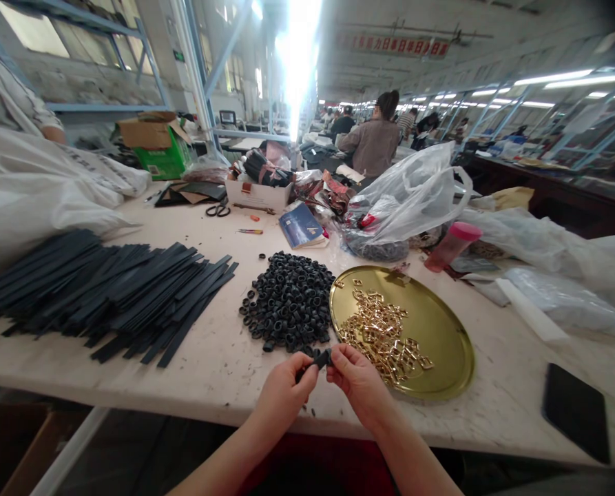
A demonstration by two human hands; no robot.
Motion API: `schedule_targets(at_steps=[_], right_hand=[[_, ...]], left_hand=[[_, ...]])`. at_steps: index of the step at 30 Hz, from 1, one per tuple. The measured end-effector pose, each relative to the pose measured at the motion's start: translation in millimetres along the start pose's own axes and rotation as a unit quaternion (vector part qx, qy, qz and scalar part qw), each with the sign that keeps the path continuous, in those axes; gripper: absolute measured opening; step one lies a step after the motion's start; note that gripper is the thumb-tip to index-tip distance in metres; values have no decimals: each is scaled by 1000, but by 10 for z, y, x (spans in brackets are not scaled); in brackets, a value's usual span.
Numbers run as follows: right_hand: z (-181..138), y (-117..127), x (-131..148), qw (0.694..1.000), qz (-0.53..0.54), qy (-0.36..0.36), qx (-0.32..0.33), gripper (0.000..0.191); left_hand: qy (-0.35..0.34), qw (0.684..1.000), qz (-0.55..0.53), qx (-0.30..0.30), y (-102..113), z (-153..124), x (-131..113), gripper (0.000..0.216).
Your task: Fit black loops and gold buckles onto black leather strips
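Strip (319,359) held between hands above table (204,382), left hand (285,387) pinching one end, right hand (357,383) the other. Loops (290,296) just beyond; tray (436,331) of buckles (377,327) right.

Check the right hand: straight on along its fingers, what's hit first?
The right hand would likely first meet the black piece held by the left hand, then the pile of black loops, though depth is unclear.

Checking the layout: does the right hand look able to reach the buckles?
Probably yes: buckles lie uncovered on the tray beside the right hand, though it's busy with a dark piece.
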State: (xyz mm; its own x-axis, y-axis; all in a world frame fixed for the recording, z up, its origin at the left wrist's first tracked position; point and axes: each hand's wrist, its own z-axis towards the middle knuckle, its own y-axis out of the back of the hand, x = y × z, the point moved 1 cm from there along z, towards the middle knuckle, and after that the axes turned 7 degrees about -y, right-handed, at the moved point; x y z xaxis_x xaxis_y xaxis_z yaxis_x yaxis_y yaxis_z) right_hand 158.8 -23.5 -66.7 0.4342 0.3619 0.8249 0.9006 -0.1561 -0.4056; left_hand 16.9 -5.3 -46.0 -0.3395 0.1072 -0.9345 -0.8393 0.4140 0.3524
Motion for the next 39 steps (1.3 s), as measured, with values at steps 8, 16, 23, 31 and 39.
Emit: schedule_targets(at_steps=[8, 16, 23, 31, 39], right_hand=[[-61, 35, -3, 990, -117, 80, -1, 28], [-79, -26, -5, 993, -110, 52, 12, 29], [-83, -138, 11, 998, -1, 32, 58, 45], [-34, -55, -142, 991, 37, -69, 111, 35], [-164, -45, -174, 993, -32, -34, 106, 33]], left_hand=[[-2, 990, 62, 129, 129, 26, -113, 24], [-35, 991, 62, 116, 84, -20, -120, 20], [-14, 994, -27, 101, 88, 28, 51, 24], [8, 998, -4, 56, 62, 68, 241, 36], [32, 997, -11, 73, 69, -33, 31, 24]])
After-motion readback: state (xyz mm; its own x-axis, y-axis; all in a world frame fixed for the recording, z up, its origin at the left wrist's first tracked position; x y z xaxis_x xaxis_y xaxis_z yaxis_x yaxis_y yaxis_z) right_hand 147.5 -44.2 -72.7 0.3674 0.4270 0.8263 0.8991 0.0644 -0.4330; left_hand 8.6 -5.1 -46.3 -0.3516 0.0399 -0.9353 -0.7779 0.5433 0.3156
